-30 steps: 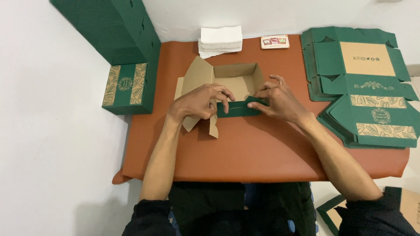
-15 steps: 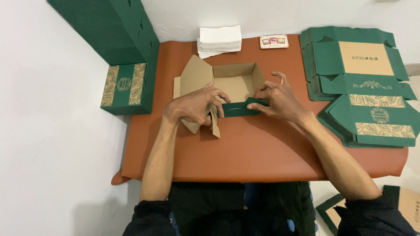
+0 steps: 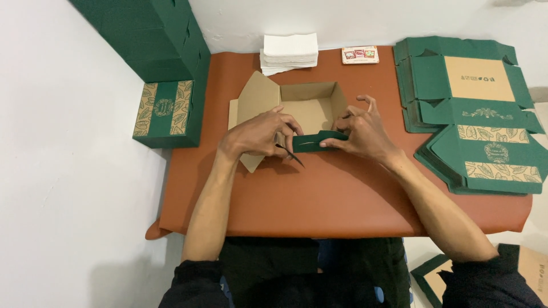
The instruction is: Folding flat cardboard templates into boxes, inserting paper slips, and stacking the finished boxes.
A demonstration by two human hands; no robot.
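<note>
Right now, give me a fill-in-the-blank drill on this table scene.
1. Both hands, left hand and right hand, grip the half-folded box's ____ front wall.
2. The box's inside is plain ____.
3. The stack of flat boxes lies on the person's ____ side.
4. Behind the box lies a stack of ____ paper.

Missing: green; brown; right; white

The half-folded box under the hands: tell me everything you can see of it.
The box is cardboard, plain brown inside and dark green outside. It lies open-topped on the orange table, partly assembled: back and right walls stand up, a large brown flap angles up on its left, and the green front wall is being folded. The left hand and right hand both grip that front wall.
</note>
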